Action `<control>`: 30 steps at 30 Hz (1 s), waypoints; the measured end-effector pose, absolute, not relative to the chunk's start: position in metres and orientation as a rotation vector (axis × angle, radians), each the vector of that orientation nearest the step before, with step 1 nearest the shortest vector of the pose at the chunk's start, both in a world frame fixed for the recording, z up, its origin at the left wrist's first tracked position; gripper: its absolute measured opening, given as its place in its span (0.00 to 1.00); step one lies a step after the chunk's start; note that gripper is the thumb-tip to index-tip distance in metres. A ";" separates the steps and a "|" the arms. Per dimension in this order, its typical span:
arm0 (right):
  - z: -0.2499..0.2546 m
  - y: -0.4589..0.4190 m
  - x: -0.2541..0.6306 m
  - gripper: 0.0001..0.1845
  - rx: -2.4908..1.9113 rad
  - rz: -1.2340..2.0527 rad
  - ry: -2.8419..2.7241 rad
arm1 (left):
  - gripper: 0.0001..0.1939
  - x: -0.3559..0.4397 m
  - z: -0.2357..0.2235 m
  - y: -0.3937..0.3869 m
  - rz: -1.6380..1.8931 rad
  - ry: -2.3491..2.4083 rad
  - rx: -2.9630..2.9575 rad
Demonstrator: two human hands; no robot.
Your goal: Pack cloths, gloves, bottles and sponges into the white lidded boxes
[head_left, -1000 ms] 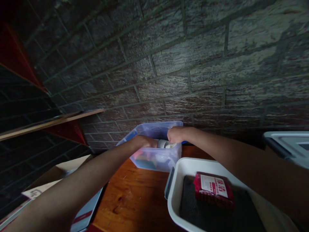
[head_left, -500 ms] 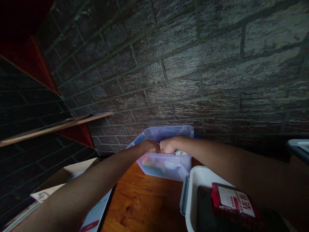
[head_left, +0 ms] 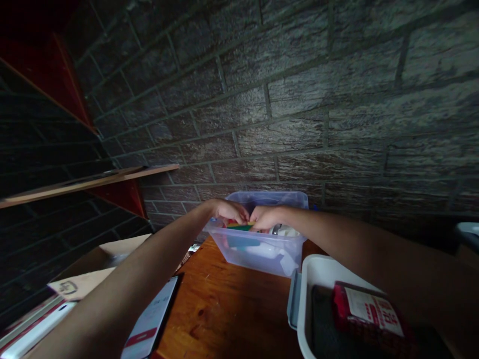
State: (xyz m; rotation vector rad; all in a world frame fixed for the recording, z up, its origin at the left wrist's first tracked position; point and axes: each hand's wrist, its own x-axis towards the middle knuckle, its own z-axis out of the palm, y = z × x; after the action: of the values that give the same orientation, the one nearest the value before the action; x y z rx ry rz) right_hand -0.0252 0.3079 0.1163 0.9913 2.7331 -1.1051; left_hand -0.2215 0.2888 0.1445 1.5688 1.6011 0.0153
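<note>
Both my hands are inside a clear plastic bin point(head_left: 247, 259) set against the brick wall. A flat sponge point(head_left: 241, 227), green on its face with a yellow edge, is tilted up near the bin's rim. My left hand point(head_left: 232, 212) grips it from above on the left, fingers bent. My right hand point(head_left: 266, 218) pinches its right end, fingertips partly hidden. Something red shows beside the sponge under my left hand. White items and a dark-banded ring shape point(head_left: 277, 229) lie in the bin's right side, blurred through the plastic.
A white tub point(head_left: 305, 299) with a red labelled packet point(head_left: 374, 309) stands at front right. Left of the wooden tabletop point(head_left: 213, 309) are a flat pale box point(head_left: 157, 309) and an open carton point(head_left: 82, 281). A wooden shelf point(head_left: 90, 184) juts out above them.
The sponge has come up into view between my hands. My left hand has risen from deep in the bin. My right hand moved left, away from the white item. The view shifted.
</note>
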 end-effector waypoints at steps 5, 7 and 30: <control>0.139 0.319 0.003 0.13 1.083 -1.223 2.816 | 0.23 -0.206 0.169 0.271 0.354 1.495 1.569; 0.154 0.323 0.025 0.11 1.156 -1.322 2.887 | 0.25 -0.194 0.182 0.263 0.501 1.425 1.607; 0.228 0.230 0.201 0.20 0.916 -2.047 3.401 | 0.22 -0.015 0.252 0.196 0.980 0.926 1.844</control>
State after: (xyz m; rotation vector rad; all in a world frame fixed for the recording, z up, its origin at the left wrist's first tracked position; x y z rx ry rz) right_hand 0.2006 0.2298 0.2283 0.9160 3.4005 -2.0465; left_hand -0.0148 0.1959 0.2524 1.8437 0.9260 0.9800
